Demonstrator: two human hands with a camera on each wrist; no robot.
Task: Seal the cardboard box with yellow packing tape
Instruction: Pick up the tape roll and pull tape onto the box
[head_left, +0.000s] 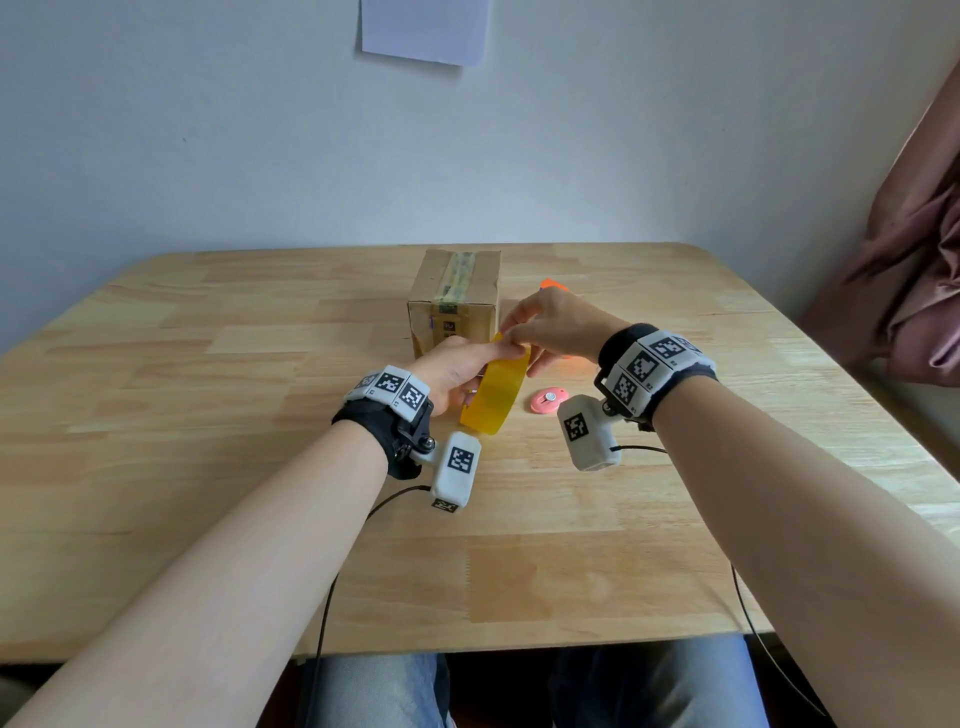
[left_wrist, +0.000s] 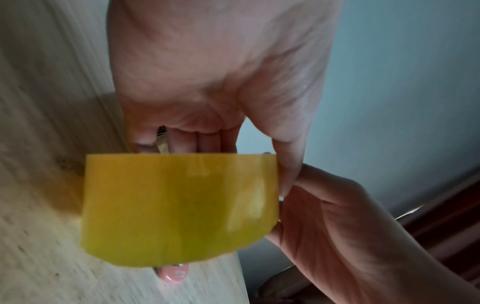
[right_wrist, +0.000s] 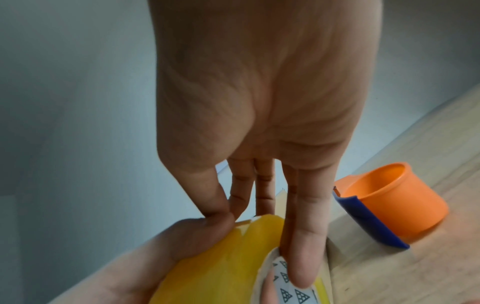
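Observation:
A roll of yellow packing tape (head_left: 496, 392) is held upright just above the table, in front of the cardboard box (head_left: 456, 299). My left hand (head_left: 457, 371) grips the roll (left_wrist: 179, 207) with its fingers through the core and the thumb along the top. My right hand (head_left: 545, 327) pinches the tape's loose end at the top of the roll (right_wrist: 233, 259) between thumb and forefinger. The box stands shut, with older tape along its top seam. In the head view, its lower front is hidden behind my hands.
A small pink round object (head_left: 548, 401) lies on the wooden table (head_left: 208, 364) right of the roll. An orange tape dispenser with a blue blade guard (right_wrist: 389, 203) sits behind my right hand beside the box. A pink curtain (head_left: 919, 270) hangs at the right edge.

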